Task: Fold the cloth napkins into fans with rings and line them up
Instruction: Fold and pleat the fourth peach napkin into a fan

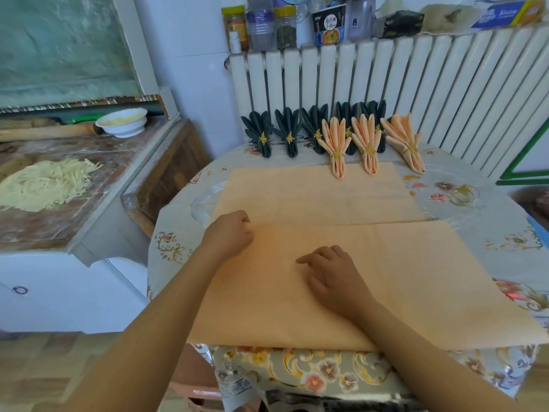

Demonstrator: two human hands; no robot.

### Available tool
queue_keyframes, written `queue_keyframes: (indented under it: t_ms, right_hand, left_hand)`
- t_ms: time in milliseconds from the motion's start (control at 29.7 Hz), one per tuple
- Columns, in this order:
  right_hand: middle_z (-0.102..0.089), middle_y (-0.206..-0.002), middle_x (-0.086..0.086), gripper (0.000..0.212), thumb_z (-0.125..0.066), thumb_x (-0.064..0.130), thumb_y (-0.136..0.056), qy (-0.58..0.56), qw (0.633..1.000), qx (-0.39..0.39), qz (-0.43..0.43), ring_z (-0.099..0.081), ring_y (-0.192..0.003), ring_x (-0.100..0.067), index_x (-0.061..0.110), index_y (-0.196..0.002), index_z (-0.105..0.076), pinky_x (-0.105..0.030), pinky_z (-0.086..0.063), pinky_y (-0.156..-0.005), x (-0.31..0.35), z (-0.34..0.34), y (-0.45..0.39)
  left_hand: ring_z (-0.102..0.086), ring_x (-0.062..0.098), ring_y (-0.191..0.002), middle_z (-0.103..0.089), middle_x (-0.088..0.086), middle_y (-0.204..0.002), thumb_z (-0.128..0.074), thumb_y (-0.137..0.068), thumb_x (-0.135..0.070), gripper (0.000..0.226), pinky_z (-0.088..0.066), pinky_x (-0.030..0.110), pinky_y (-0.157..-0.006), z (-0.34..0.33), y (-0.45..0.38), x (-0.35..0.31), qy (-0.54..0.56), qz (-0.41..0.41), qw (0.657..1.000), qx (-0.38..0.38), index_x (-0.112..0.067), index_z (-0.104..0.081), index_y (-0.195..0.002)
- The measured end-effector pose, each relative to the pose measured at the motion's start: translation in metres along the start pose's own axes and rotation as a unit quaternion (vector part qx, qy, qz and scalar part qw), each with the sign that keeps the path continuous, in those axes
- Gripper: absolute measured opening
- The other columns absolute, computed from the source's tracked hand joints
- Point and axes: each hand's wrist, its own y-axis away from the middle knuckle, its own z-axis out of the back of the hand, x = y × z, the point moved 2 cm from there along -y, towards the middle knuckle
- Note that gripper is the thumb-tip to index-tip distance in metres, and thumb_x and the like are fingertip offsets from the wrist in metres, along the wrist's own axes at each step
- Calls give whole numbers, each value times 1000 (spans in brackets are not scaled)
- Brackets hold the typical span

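Now my left hand (230, 233) pinches the flat peach napkin's (401, 278) folded edge, my right hand (332, 273) resting loosely spread on it.

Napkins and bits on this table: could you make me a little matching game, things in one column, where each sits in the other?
Things:
1. dark fans
2. peach fans
3. loose gold ring
4. left hand

Places:
A. on the bare tablecloth, far right
B. back row, against the radiator
C. at the fold edge of the flat peach napkin
D. in front of the dark row

Pairs: 1-B, 2-D, 3-A, 4-C
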Motion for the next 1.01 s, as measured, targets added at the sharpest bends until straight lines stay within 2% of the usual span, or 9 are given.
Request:
queue_keyframes:
  t_ms: [101, 269, 404, 505, 539, 640, 775, 876, 1010]
  right_hand:
    - [-64, -87, 12, 24, -53, 16, -91, -156, 983, -27, -95, -55, -80, -9, 34, -106, -62, -21, -41, -72, 0, 11, 0]
    - [-71, -83, 3, 27, -37, 33, -101, -285, 943, 2, -170, -62, -58, -13, 37, -111, -61, -16, -44, -63, 10, 33, 5]
    - [-67, -65, 1, 60, -19, 48, -101, -282, 927, 69, -237, -58, -51, -3, 25, -90, -74, -12, -36, -51, 14, 43, 9]
    - [-60, -55, 4, 55, -34, 44, -100, -234, 931, 86, -268, -52, -51, -5, 17, -72, -75, -14, -34, -52, 13, 50, 17]
    - [-58, -55, 5, 46, -44, 39, -98, -210, 936, 90, -268, -50, -52, -6, 17, -73, -75, -12, -33, -50, 12, 51, 19]
    - [-61, -64, 9, 22, -62, 33, -89, -140, 954, 105, -244, -51, -58, -1, 19, -77, -73, -7, -37, -51, 11, 49, 29]
    - [-60, -81, 15, 4, -66, 30, -85, -93, 973, 75, -199, -50, -72, 4, 26, -83, -66, -6, -38, -60, 18, 40, 42]
    - [-50, -79, 17, 6, -66, 28, -85, -62, 982, 56, -172, -45, -69, 1, 27, -86, -60, -9, -33, -59, 21, 35, 49]
    - [-50, -75, 13, 10, -65, 20, -84, -57, 989, 32, -134, -43, -69, -1, 27, -83, -58, -9, -32, -61, 20, 29, 55]
  left_hand:
    - [-51, 18, -83, -59, -1, -96, -57, -89, -22, 17, -37, 29, -64, -3, 43, -34, 2, -59, 998, -36, -20, -53, -106]
    - [-54, 17, -86, -61, 0, -97, -69, -83, -25, 27, -37, 28, -63, -28, 87, -65, 100, -95, 990, 0, -22, -49, -101]
    - [-53, 10, -84, -57, -9, -91, -76, -78, -26, 33, -36, 17, -61, -41, 98, -72, 220, -74, 969, 82, -23, -53, -101]
    - [-64, 11, -76, -69, 1, -90, -68, -86, -33, 27, -47, 23, -64, -41, 100, -73, 361, -6, 922, 143, -18, -58, -106]
    - [-64, 10, -76, -69, 1, -91, -62, -91, -32, 21, -49, 25, -67, -39, 98, -71, 355, -11, 929, 109, -17, -60, -105]
    - [-57, 14, -101, -65, -3, -110, -49, -97, -27, 22, -44, 30, -85, -36, 91, -55, 118, -86, 989, -22, -20, -66, -110]
    - [-25, 15, -141, -31, -4, -154, -40, -101, -32, 41, -16, 34, -113, -55, 91, -37, -16, -141, 988, 64, -27, -44, -141]
    - [-10, 11, -146, -9, -5, -161, -31, -103, -37, 49, -5, 31, -116, -70, 95, -30, -77, -170, 980, 74, -30, -24, -151]
    - [-4, 9, -147, -2, -4, -161, -27, -103, -37, 51, -2, 31, -117, -75, 89, -26, -107, -195, 973, 68, -29, -16, -153]
